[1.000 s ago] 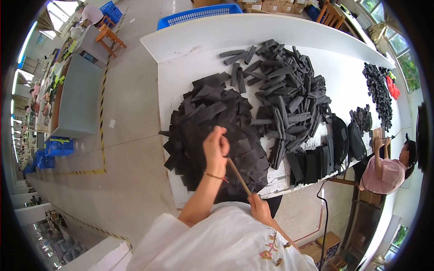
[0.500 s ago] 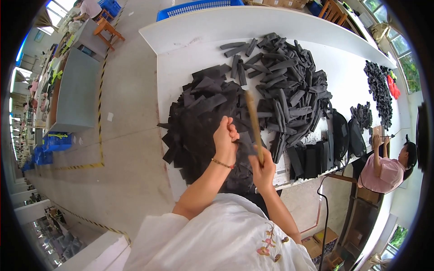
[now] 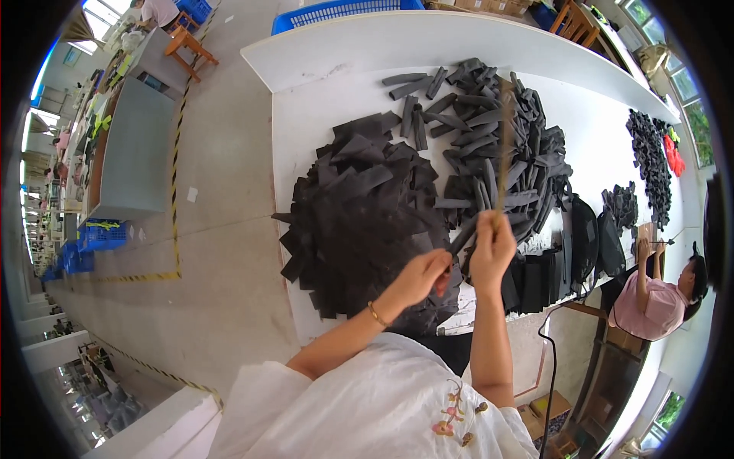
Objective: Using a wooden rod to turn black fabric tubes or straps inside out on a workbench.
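Hands: both mine are raised over the near edge of the white table (image 3: 306,153), close together, fingers nearly touching.
Right hand (image 3: 492,249): clenched round the near end of a thin wooden stick (image 3: 504,145); the stick runs away from me, over the far pile.
Left hand (image 3: 420,277): fingers pinched on the end of a dark grey strip (image 3: 464,236), just beside the right hand; gold bracelet (image 3: 375,314) on the wrist.
Strip, place: near right part of the table, at the seam between the two piles, its far end rising toward the stick.
Near pile (image 3: 359,214): flat black pieces, heaped loose, many overlapping, some hanging over the left table edge.
Far pile (image 3: 489,130): dark grey rolled or folded strips, tumbled every way, a few lying apart at its far left.
Handling, judged: strip looks light and soft, like foam or fabric; it should bend and sag if held at one end only. Not fragile, not slippery by its look.
Grip, judged: best taken at its end with a fingertip pinch, as now; a hold nearer the middle would keep it from drooping.
Stick, judged: stiff, light, thin; hold low and firm.
Right of table: black bags (image 3: 592,233) standing in a row near the edge.
Other person (image 3: 657,302): seated at the near right, pink top, hands on their own work, well apart from mine.
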